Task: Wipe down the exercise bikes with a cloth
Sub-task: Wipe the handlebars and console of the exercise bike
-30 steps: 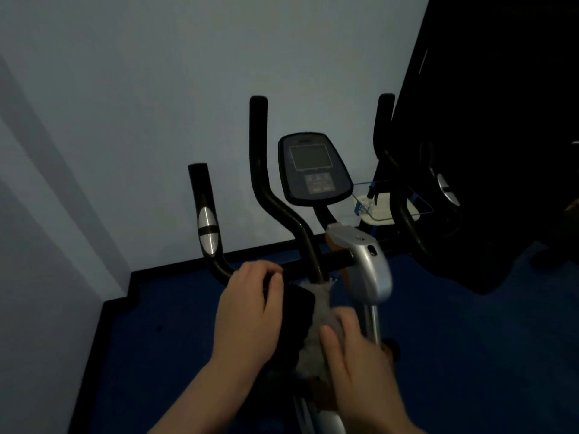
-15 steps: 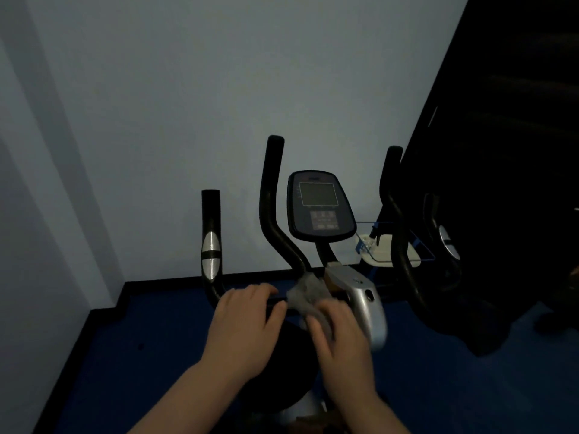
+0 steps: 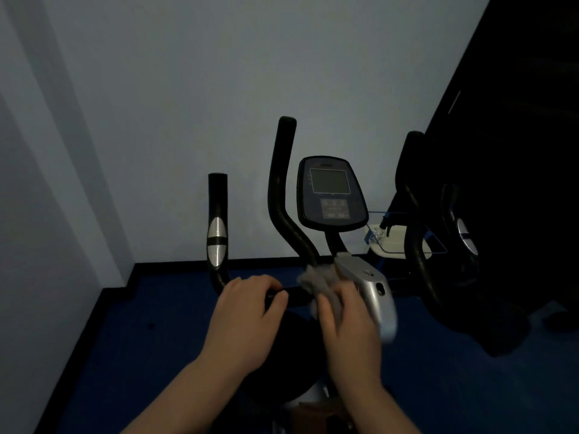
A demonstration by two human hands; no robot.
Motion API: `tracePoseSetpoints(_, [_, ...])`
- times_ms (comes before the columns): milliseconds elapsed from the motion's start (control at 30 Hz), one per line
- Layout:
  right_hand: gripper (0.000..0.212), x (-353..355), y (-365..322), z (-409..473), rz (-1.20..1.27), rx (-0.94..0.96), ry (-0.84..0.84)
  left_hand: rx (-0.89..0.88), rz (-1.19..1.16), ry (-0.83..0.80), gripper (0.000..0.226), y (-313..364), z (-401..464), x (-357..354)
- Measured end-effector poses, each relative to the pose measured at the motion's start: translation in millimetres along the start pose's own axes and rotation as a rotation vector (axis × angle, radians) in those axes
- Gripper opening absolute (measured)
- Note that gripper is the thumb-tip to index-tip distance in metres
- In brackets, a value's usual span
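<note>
A black exercise bike stands in front of me, with a dark console (image 3: pixel 331 194) on its post, curved black handlebars (image 3: pixel 281 189) and a silver post cover (image 3: pixel 371 288). My left hand (image 3: pixel 242 317) grips the horizontal handlebar bar left of the post. My right hand (image 3: pixel 349 327) holds a grey cloth (image 3: pixel 318 278) and presses it against the bar and the base of the post, beside the silver cover. The left grip (image 3: pixel 216 227) carries a silver pulse sensor. The bike's lower body is mostly hidden under my arms.
A pale wall (image 3: pixel 156 120) runs behind the bike, with a black skirting and a blue floor (image 3: pixel 141 339). Dark equipment (image 3: pixel 517 214) fills the right side. A white object in a blue wire holder (image 3: pixel 394 242) sits behind the right handlebar.
My right hand has carried the cloth up from the lower post to the handlebar junction. My left hand stays on the bar. The view has tilted upwards.
</note>
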State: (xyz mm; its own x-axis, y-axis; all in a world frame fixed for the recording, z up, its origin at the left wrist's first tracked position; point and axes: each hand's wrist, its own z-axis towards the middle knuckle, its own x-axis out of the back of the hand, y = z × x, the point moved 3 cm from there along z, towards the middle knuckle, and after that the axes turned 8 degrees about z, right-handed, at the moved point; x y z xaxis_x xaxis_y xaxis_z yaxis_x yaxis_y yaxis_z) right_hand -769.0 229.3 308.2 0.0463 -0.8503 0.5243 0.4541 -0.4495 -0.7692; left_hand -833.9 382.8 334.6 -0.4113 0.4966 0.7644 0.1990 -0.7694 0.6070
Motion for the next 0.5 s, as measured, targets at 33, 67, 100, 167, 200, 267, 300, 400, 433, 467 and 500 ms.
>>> tracePoseSetpoints(33, [0.015,3,6,-14,0.009,-0.022,0.001,0.001,-0.005,0.006,0.026,0,0,0])
tracePoseSetpoints(67, [0.016,3,9,-19,0.0,-0.028,0.002,0.002,-0.006,0.011,0.025,0,0,0])
tracePoseSetpoints(100, [0.014,2,9,-13,-0.007,-0.032,0.0,0.001,-0.004,0.012,0.025,0,0,0])
tracePoseSetpoints(167, [0.011,-4,-4,18,-0.036,-0.023,-0.001,-0.006,0.013,0.005,0.026,0,1,0])
tracePoseSetpoints(200, [0.01,-8,-14,39,-0.069,-0.013,0.011,-0.009,0.021,0.003,0.026,1,1,0])
tracePoseSetpoints(267, [0.012,-13,-29,73,-0.078,-0.017,0.021,-0.008,0.031,0.0,0.027,1,2,-1])
tracePoseSetpoints(300, [0.014,-13,-30,79,-0.074,-0.015,0.021,-0.01,0.035,-0.003,0.027,1,2,-1])
tracePoseSetpoints(400, [0.007,-5,-19,42,-0.02,-0.008,-0.031,-0.015,0.031,-0.004,0.026,-1,1,-1])
tracePoseSetpoints(433, [0.001,-2,-11,18,0.013,-0.017,-0.045,-0.014,0.022,0.0,0.026,-1,1,-1])
tracePoseSetpoints(467, [0.005,1,-5,-6,0.044,-0.046,-0.058,-0.013,0.016,0.004,0.027,-1,2,-1])
tracePoseSetpoints(500, [0.005,3,2,-26,0.067,-0.076,-0.069,-0.011,0.013,0.005,0.027,-2,2,-2])
